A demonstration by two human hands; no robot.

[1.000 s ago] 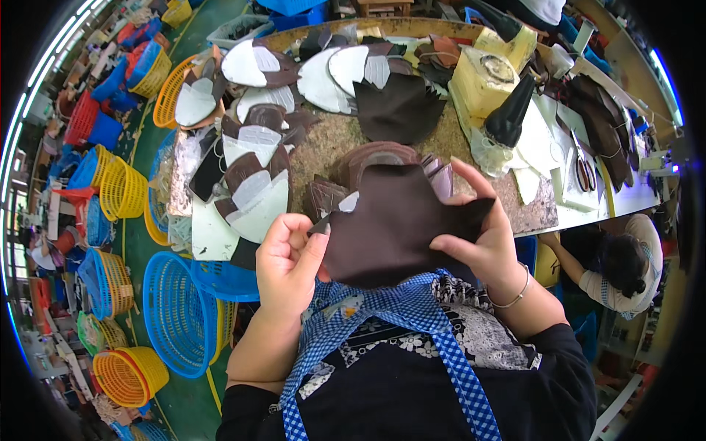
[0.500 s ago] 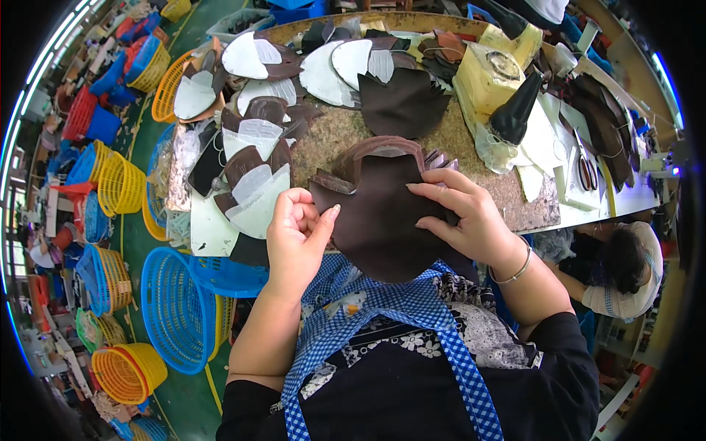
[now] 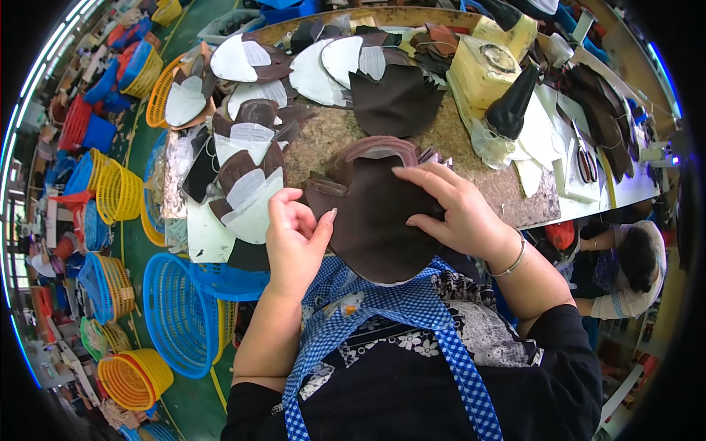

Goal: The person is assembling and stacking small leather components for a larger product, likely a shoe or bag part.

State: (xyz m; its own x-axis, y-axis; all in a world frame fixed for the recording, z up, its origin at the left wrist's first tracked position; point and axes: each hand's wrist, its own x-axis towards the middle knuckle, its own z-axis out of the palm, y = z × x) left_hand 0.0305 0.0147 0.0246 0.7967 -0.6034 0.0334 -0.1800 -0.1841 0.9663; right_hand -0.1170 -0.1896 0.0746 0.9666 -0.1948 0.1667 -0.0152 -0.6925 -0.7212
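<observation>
A dark brown leather shoe piece [image 3: 382, 220], broad and rounded with a wide tab at the top, lies in front of me at the table's near edge. Beneath it, the layered edges of more cut pieces [image 3: 375, 151] show as a reddish-brown curved band. At its left edge is my left hand [image 3: 296, 239], thumb against the leather and the other fingers curled, partly hidden. My right hand [image 3: 460, 213] grips the right side, thumb and index finger spread on the top face. Another dark leather piece [image 3: 396, 103] lies just beyond.
White-backed brown shoe parts [image 3: 254, 202] overlap along the table's left and far sides. To the right are a yellowish block [image 3: 482, 66], a black shoe last [image 3: 511, 103] and scissors [image 3: 586, 158]. Blue baskets [image 3: 180, 316] stand at left; a person [image 3: 636, 261] sits at right.
My right index finger has shifted slightly left and up along the leather. The left thumb is a little nearer the edge. The whole view has tilted slightly.
</observation>
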